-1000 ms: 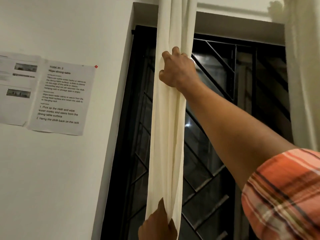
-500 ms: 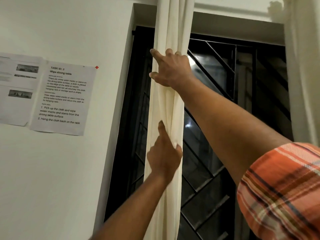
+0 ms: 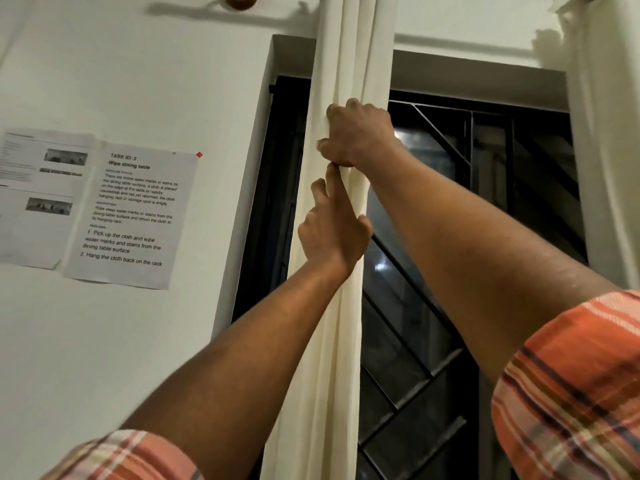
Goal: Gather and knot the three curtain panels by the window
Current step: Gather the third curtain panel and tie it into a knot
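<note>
The right hand [image 3: 356,133] clenches the gathered cream curtain panel [image 3: 346,64]. Just beneath it, the left hand [image 3: 332,233] pinches the same bunched cloth, forefinger touching the right.

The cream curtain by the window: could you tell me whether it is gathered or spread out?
Gathered: the curtain hangs as a narrow column, the right hand gripping it, the left hand holding it just below.
</note>
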Tool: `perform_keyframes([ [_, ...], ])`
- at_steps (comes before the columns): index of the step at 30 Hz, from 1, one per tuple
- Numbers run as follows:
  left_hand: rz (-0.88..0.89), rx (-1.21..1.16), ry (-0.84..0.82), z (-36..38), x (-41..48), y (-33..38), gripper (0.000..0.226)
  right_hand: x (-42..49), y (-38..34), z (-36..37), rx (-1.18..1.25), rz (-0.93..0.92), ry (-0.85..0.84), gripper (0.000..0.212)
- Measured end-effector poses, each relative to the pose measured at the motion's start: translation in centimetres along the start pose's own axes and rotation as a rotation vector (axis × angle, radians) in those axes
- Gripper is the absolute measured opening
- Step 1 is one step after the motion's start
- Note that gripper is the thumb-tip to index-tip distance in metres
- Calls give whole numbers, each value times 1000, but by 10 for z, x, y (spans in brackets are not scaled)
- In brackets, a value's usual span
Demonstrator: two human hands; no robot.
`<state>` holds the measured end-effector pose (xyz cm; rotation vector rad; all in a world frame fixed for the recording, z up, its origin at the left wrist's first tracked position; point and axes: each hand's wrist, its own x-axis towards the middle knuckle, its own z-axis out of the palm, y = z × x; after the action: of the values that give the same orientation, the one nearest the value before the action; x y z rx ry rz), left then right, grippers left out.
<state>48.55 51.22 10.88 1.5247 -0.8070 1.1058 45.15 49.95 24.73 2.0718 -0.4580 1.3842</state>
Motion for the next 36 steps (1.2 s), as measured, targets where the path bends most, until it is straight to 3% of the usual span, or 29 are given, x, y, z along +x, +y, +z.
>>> perform_keyframes([
  [2, -34, -10, -36, 2, -2, -1, 86, -3, -2, 3, 119, -69, -102, 45],
  [4, -69, -14, -55, 3, -2, -3, 86, -3, -2, 7, 81, -87, -167, 51],
  [7, -80, -9, -64, 3, -3, -6, 87, -3, 1, 11, -58, -24, -77, 57],
  [10, -35, -16, -51, 4, -6, -9, 83, -6, 3, 14, 6, 31, -58, 59],
  [13, 30, -4, -39, 8, -8, -11, 68, -8, 2, 9, 219, 57, -337, 57],
  [15, 27, -12, -59, 8, -7, -13, 56, -9, 0, 3, 342, 61, -431, 48],
  [18, -4, -11, -77, 3, -5, -14, 47, -8, -5, 5, 249, -13, -218, 29],
  [20, -14, -18, -85, 1, -6, -13, 41, -8, -6, 13, 111, -62, -13, 41],
  [24, 9, -18, -99, 0, -7, -11, 27, -4, -3, 21, 74, -34, -20, 62],
  [28, 37, 23, -108, 2, -6, -14, 21, -7, -3, 23, 70, 17, -129, 42],
  [32, 63, 68, -104, 3, -6, -20, 22, -16, -7, 19, 261, 101, -474, 29],
  [34, 55, 73, -99, 5, -6, -21, 22, -19, -10, 20, 262, 90, -472, 22],
  [36, 57, 77, -91, 7, -5, -21, 21, -24, -14, 24, 220, 70, -305, 14],
])
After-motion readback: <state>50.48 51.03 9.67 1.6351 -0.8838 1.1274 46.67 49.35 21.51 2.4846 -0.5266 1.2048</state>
